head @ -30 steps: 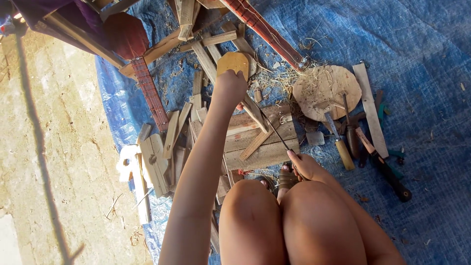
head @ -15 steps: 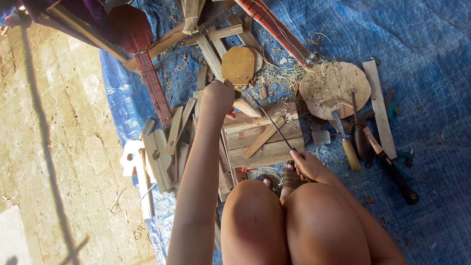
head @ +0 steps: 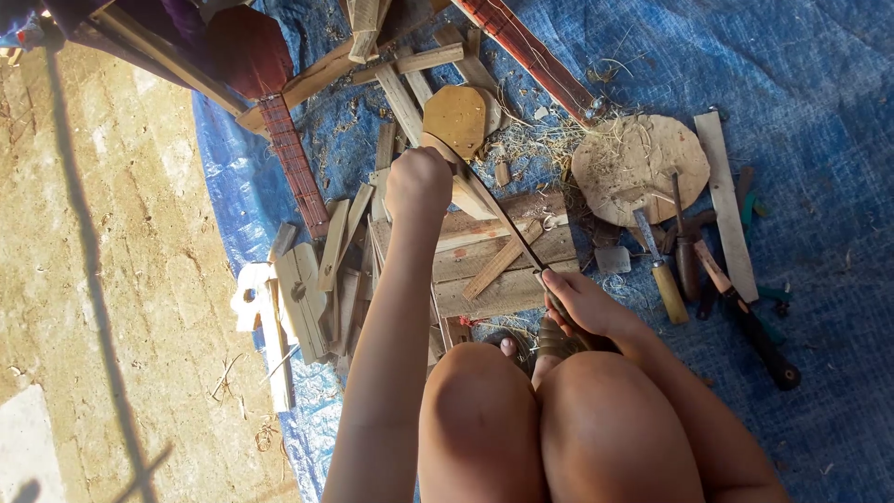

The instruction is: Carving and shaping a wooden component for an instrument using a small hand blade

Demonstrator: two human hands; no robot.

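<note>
My left hand (head: 418, 186) is closed on a carved wooden piece (head: 456, 121) with a rounded flat head and a thick handle, pulled back over a stack of planks (head: 498, 261). A thin dark rasp-like blade (head: 507, 228) runs from that piece down to my right hand (head: 577, 303), which grips the blade's handle just above my knees (head: 559, 419). My toes show between the knees and the planks.
A round wooden disc (head: 643, 163) with shavings lies right, beside chisels (head: 663, 270), a slat (head: 726, 205) and dark tools (head: 754, 326) on a blue tarp (head: 810, 93). Wood offcuts (head: 317, 279) pile at left; bare concrete (head: 102, 279) beyond.
My left hand has drawn the wooden piece back toward me, from far out down to the planks. The right hand stayed near my knees with the blade.
</note>
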